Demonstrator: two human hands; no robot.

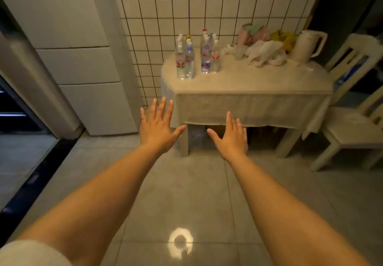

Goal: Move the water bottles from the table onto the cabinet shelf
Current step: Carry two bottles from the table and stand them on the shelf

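Note:
Several clear plastic water bottles (pixel 195 55) with white, red and yellow caps stand upright in a cluster on the left part of a small table (pixel 248 87) covered with a pale cloth. My left hand (pixel 158 124) and my right hand (pixel 231 138) are stretched out in front of me, palms down, fingers spread and straight, holding nothing. Both hands hover in the air short of the table's front edge, well below and in front of the bottles. No cabinet shelf is in view.
A white jug (pixel 306 46) and crumpled bags and cloths (pixel 265 47) lie on the table's right part. A pale chair (pixel 352 120) stands at the table's right. A tall white fridge (pixel 78 58) stands on the left against the tiled wall (pixel 186 6). Tiled floor lies below.

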